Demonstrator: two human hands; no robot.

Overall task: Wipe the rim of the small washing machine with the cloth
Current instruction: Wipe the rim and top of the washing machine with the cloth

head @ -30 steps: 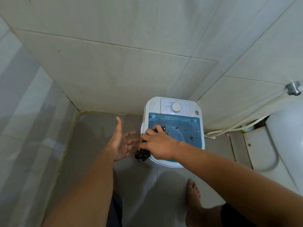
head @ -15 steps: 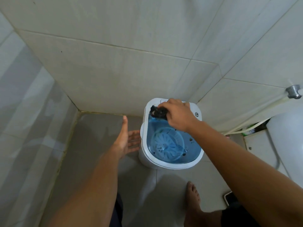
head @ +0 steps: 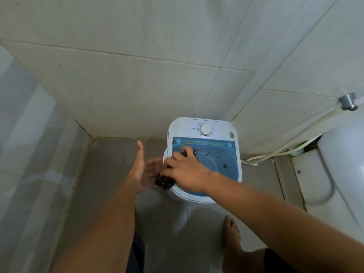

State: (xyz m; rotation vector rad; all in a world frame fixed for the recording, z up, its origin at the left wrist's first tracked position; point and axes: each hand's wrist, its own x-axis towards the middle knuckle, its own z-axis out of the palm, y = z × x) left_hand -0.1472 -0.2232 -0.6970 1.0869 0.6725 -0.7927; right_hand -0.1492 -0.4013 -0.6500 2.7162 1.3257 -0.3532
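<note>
In a tiled bathroom corner, the small washing machine point(head: 203, 154) sits at centre frame on the floor. The right hand point(head: 187, 171) clenches the dark cloth point(head: 164, 181) against its lower-left rim, likely to scrub there. The left hand point(head: 140, 170), fingers spread and empty, hovers just left, probably for balance.

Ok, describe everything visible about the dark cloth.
The dark cloth is a small, bunched, blackish rag, seemingly wet and glossy. It sits at the washing machine's near-left rim, partly over the edge. The right hand presses it down, fingers curled over it; the open left hand is beside it.
</note>
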